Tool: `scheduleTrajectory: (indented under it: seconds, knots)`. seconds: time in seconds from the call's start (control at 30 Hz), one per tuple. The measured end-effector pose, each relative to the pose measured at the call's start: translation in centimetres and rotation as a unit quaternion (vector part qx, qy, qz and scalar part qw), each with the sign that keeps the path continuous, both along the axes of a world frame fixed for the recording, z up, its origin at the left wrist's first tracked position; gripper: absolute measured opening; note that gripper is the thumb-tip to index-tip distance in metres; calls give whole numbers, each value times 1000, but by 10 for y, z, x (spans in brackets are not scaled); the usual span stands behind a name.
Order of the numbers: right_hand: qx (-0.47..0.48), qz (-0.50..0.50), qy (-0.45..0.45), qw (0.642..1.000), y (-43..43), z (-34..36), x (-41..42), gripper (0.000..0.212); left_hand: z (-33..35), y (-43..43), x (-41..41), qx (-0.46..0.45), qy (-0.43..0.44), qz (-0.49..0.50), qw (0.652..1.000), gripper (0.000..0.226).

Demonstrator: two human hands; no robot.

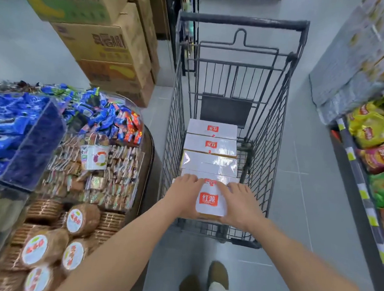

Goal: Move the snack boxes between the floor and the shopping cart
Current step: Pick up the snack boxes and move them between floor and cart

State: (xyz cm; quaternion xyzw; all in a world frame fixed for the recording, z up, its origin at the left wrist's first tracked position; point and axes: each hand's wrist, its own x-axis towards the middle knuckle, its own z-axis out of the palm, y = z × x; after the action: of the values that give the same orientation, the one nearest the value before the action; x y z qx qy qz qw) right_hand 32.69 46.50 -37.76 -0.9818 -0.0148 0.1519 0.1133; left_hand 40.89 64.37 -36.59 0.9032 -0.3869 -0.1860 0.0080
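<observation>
Snack box (pixel 210 200) held just inside near end of cart (pixel 275 128), gripped by left hand (pixel 183 194) and right hand (pixel 237 204) at opposite sides. Long axis judged crosswise to cart, like boxed row (pixel 211 144) deeper in. Neither hand nearer.

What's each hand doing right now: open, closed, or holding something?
Left hand: closed, gripping the left side of the white box.
Right hand: closed, gripping the right side of the same box.
</observation>
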Motion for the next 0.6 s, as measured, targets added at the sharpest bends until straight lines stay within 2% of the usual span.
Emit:
scheduleTrajectory:
  seconds: [0.33, 0.6]
  knots:
    - [-22, 10, 18, 1000, 11, -87, 12, 98, -88, 2, 9, 58, 20, 6, 998, 96]
    - [-48, 28, 10, 998, 9, -129, 13, 88, -130, -4, 8, 95, -21, -24, 995, 92]
